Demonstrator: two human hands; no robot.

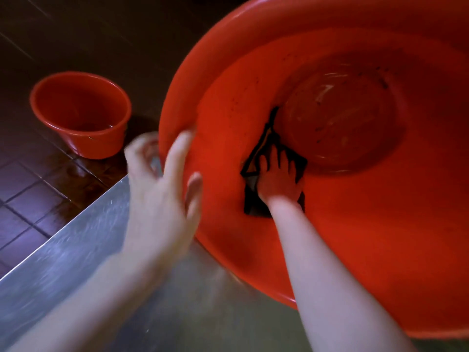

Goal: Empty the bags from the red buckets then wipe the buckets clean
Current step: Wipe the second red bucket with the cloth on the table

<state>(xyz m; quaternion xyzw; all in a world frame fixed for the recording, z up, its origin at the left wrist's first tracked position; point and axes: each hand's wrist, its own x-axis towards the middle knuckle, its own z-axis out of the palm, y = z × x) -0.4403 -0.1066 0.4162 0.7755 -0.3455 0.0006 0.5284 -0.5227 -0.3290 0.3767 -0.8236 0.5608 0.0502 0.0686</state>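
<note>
A large red bucket (317,41) lies tilted toward me on a steel table, its mouth filling the right of the view. My left hand (162,184) grips its near-left rim, thumb inside the wall and fingers behind the rim. My right hand (279,174) reaches deep inside and presses a dark cloth (256,158) flat against the inner wall beside the bucket's base. Dark specks dot the wall and base. A second, smaller red bucket (81,113) stands upright on the floor at the left, with no bag in it.
The steel table (83,250) runs diagonally across the lower left, its edge close to my left hand. Beyond it lies a dark, wet-looking tiled floor (30,189).
</note>
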